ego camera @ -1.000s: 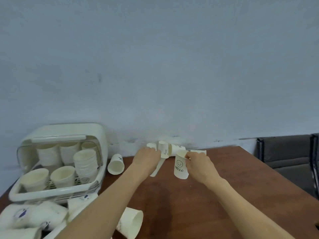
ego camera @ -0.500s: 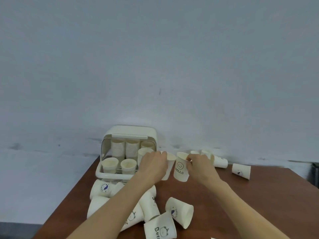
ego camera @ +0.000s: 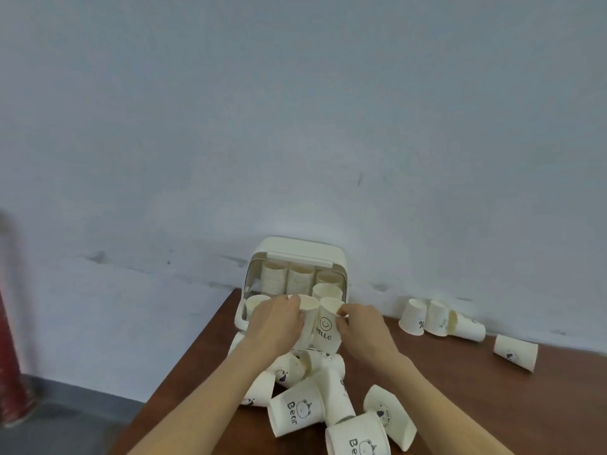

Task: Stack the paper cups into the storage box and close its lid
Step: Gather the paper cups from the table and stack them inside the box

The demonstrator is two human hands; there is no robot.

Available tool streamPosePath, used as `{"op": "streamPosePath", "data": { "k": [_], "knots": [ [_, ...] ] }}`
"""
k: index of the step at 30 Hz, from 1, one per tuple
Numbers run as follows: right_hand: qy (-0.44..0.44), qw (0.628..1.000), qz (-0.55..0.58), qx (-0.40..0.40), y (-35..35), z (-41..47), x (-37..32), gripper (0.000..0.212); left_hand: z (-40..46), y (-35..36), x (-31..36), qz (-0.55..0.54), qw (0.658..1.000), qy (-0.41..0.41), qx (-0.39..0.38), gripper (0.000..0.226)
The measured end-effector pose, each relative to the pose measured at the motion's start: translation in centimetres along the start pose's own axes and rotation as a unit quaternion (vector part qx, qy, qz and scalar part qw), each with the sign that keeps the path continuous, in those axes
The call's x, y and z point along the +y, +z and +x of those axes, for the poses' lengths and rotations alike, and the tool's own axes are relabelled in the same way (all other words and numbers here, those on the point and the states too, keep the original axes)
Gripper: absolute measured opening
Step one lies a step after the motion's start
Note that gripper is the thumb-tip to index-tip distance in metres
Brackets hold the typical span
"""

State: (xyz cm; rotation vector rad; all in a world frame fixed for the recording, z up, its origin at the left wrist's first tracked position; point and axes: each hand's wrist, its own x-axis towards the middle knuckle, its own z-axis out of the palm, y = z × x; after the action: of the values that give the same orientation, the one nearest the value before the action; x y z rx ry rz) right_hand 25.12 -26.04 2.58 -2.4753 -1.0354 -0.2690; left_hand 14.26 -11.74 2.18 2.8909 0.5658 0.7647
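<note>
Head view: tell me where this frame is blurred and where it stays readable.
Head view: the left edge smears, the red post streaked; the HELLO cup pinched by the right hand reads clearly; the left hand grips a plain cup; stacks inside the storage box look soft.

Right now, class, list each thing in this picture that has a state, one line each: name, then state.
White plastic storage box: lid raised, cup stacks inside.
Left hand: grips a plain white paper cup.
Right hand: pinches the rim of the HELLO paper cup, upright.
Bear paper cup: lying on its side.
Paper cups by the wall: some upright, some tipped.
Brown wooden table: cups scattered on it.
</note>
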Motion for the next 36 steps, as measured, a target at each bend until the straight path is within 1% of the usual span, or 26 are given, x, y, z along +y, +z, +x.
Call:
{"op": "streamPosePath", "data": {
  "k": [3,5,8,11,13,16,19,21,23,25,29,30,32,34,36],
  "knots": [
    [-0.009,1.000,-0.003,0.018,1.3,2.1,-2.3,0.025,0.3,-0.3,-2.8,-0.030,0.998,-0.045,0.018,0.024],
    [-0.012,0.999,0.006,0.042,2.0,3.6,-3.7,0.025,0.7,-0.5,-4.6,-0.044,0.995,-0.078,0.041,0.024],
    [-0.019,0.997,-0.011,0.072,3.4,5.5,-5.0,0.025,1.5,-0.4,-7.0,-0.047,0.990,-0.108,0.076,0.023],
    [-0.017,0.998,-0.034,0.051,5.6,6.6,-5.1,0.019,2.0,0.2,-8.8,-0.036,0.987,-0.115,0.103,0.024],
    [-0.016,0.997,-0.069,0.035,7.2,6.7,-4.8,0.016,2.4,0.9,-9.5,-0.036,0.986,-0.116,0.116,0.025],
    [-0.017,0.994,-0.102,0.030,8.8,6.4,-4.7,0.013,2.9,2.1,-9.9,-0.046,0.983,-0.112,0.141,0.026],
    [-0.023,0.991,-0.117,0.059,9.0,6.4,-4.9,0.015,3.4,3.2,-9.9,-0.060,0.977,-0.111,0.171,0.023],
    [-0.038,0.988,-0.121,0.082,9.3,6.7,-5.1,0.019,3.7,3.9,-10.0,-0.065,0.976,-0.110,0.177,0.021],
    [-0.053,0.987,-0.128,0.084,9.6,7.1,-5.1,0.024,4.0,4.8,-10.5,-0.065,0.977,-0.110,0.170,0.019],
    [-0.052,0.986,-0.145,0.063,10.2,7.5,-4.9,0.026,4.0,5.6,-10.9,-0.042,0.982,-0.107,0.147,0.017],
    [-0.038,0.989,-0.145,-0.014,12.0,8.0,-4.0,0.015,3.6,6.5,-11.4,0.012,0.991,-0.110,0.075,0.019],
    [-0.035,0.989,-0.143,-0.028,12.3,7.9,-3.9,0.014,3.5,6.7,-11.5,0.024,0.992,-0.106,0.056,0.020],
    [-0.027,0.988,-0.147,-0.047,12.7,7.7,-4.0,0.013,3.2,7.2,-11.8,0.045,0.995,-0.086,0.027,0.031],
    [-0.022,0.985,-0.161,-0.048,12.9,7.2,-4.2,0.018,3.2,7.7,-12.2,0.060,0.996,-0.069,0.010,0.040],
    [-0.026,0.983,-0.176,-0.038,13.0,6.9,-4.5,0.020,3.3,8.1,-12.4,0.078,0.995,-0.062,-0.010,0.042]
  ]
}}
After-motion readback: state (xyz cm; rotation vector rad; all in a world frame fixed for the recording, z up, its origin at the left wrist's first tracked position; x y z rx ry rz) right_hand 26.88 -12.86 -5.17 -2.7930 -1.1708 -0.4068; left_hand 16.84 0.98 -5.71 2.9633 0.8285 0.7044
